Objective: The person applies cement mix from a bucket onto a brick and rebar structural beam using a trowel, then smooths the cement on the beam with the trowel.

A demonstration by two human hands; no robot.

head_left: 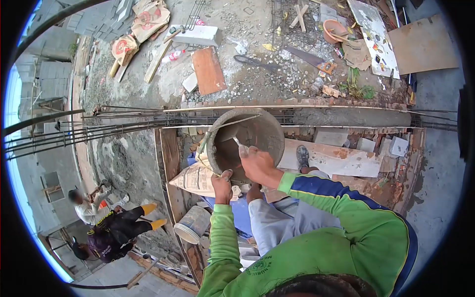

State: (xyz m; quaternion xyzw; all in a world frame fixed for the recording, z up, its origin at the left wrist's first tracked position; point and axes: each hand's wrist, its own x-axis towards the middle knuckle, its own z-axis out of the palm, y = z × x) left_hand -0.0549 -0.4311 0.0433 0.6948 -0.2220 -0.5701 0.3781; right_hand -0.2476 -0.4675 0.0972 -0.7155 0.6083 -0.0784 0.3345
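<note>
A round grey bucket, tilted with its mouth toward the camera, rests at the rebar-filled formwork. Wet grey mortar coats its inside. My left hand is closed on the bucket's near left rim. Closed round the handle of a trowel, my right hand is over the bucket's near right side. The trowel's blade is inside the bucket. A thin bucket handle arcs across the upper left of the mouth.
A second bucket and a cement bag stand at lower left. Two people work farther left. Beyond the formwork lie a handsaw, a brown board, an orange basin and gravel. Long rebars extend left.
</note>
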